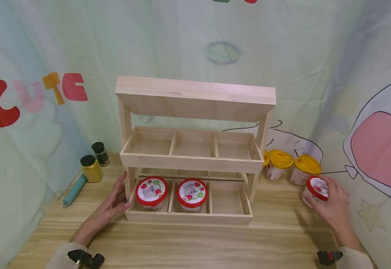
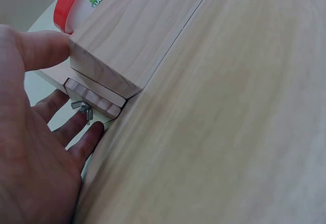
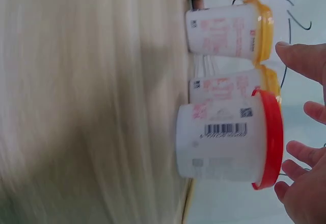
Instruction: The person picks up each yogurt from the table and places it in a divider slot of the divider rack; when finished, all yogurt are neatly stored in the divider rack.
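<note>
A pale wooden two-tier rack stands on the table, with a slanted board on top. In its lower tier, red-lidded cups fill the left and middle compartments. My left hand rests on the rack's lower left corner, fingers straight along the side and thumb on the front. A wing nut lies by those fingers. On the table at the right, my right hand hovers around a third red-lidded cup. Its fingers are spread about the lid, and the thumb is apart from it.
Two yellow-lidded cups stand beside the rack's right post, just behind the red-lidded one. A yellow spice jar, a dark jar and a teal tool sit at the far left. A printed cloth backdrop hangs behind.
</note>
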A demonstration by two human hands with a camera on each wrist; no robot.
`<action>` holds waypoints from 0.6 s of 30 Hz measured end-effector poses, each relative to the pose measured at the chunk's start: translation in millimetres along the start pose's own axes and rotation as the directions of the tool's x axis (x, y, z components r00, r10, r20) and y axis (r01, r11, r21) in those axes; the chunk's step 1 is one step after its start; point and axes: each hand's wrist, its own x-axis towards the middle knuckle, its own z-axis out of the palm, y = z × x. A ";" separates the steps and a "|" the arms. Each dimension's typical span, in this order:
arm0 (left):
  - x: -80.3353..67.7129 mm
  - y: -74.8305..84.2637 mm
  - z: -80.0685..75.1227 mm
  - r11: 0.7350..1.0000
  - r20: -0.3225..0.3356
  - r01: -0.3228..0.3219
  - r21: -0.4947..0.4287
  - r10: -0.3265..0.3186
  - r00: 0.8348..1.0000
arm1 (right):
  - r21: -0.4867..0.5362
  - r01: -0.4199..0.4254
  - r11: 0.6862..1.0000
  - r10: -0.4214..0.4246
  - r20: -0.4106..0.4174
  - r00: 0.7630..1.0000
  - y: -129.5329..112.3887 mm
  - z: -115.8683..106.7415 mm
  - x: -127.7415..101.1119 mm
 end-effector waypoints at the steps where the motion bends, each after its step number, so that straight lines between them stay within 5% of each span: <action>1: 0.0 0.2 -0.1 1.000 0.000 0.000 -0.001 0.000 1.000 | 0.000 0.011 1.000 -0.011 -0.007 1.000 2.6 0.5 0.4; 18: 0.0 0.0 -0.2 1.000 -0.001 -0.001 -0.004 0.001 1.000 | -0.052 -0.063 0.997 0.065 0.052 0.997 21.2 2.1 1.6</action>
